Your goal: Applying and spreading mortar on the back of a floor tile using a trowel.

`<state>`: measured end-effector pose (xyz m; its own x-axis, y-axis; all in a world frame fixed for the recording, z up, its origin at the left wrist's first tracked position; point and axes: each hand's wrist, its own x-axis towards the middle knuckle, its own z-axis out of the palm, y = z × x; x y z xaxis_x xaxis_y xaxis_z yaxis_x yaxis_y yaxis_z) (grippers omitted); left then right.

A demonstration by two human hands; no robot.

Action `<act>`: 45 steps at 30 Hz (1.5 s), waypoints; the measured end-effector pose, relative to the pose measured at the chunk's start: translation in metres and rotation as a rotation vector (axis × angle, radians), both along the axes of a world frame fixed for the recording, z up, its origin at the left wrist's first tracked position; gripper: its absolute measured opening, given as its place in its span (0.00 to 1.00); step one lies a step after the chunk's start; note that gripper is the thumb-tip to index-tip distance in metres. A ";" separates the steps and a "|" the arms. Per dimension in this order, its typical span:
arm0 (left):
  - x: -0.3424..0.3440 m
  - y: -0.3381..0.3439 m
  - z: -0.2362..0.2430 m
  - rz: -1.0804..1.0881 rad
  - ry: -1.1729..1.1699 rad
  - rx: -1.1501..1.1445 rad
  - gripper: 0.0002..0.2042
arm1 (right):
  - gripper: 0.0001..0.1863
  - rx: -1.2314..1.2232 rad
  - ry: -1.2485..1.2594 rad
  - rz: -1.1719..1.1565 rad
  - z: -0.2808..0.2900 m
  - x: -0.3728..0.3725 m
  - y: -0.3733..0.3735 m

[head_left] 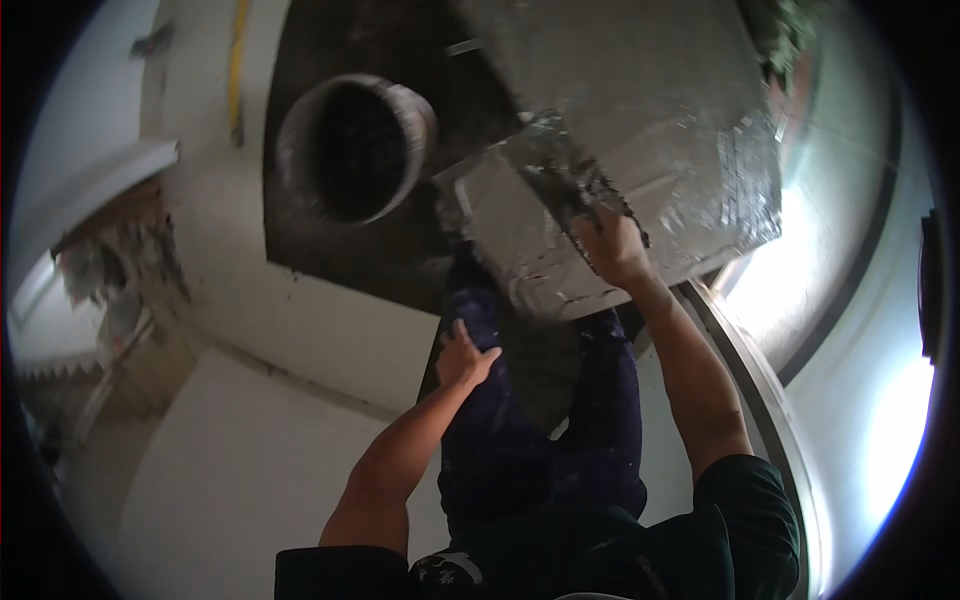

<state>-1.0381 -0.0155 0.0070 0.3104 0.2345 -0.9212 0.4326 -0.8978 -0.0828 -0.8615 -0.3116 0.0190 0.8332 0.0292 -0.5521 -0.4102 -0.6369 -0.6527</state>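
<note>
My right hand (615, 245) grips a metal notched trowel (555, 170), which lies over a large grey slab (680, 90) coated in part with wet, glossy grey paste (510, 260). The trowel is smeared with the same paste. My left hand (465, 355) has its fingers and thumb apart, holding nothing, over my left trouser leg (475, 300). A round bucket (400, 105) with a dark inside stands left of the slab on a dark surface (325, 250).
A yellow strip, perhaps a tool (236, 70), lies at the upper left. Rough debris (120, 275) sits at the far left near pale panels (270, 460). A curved-looking frame edge (740, 350) runs along my right, beside bright light.
</note>
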 end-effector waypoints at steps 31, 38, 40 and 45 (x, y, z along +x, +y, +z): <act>0.022 0.126 -0.009 0.333 0.056 -0.228 0.45 | 0.24 -0.100 0.206 0.642 -0.225 0.215 0.400; 0.037 0.121 0.005 0.160 0.064 -0.150 0.48 | 0.28 0.114 0.163 0.488 -0.076 0.178 0.333; 0.039 0.122 0.004 0.097 0.015 -0.137 0.48 | 0.26 0.168 0.055 0.322 -0.046 0.163 0.283; 0.053 0.100 0.006 -0.019 0.046 -0.126 0.48 | 0.14 -0.321 -0.615 -0.035 -0.008 0.117 0.158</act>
<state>-0.9851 0.0847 0.0133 0.2706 0.1102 -0.9564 0.4135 -0.9104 0.0121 -0.7442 -0.1534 0.0112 0.9951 -0.0889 0.0441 -0.0496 -0.8304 -0.5550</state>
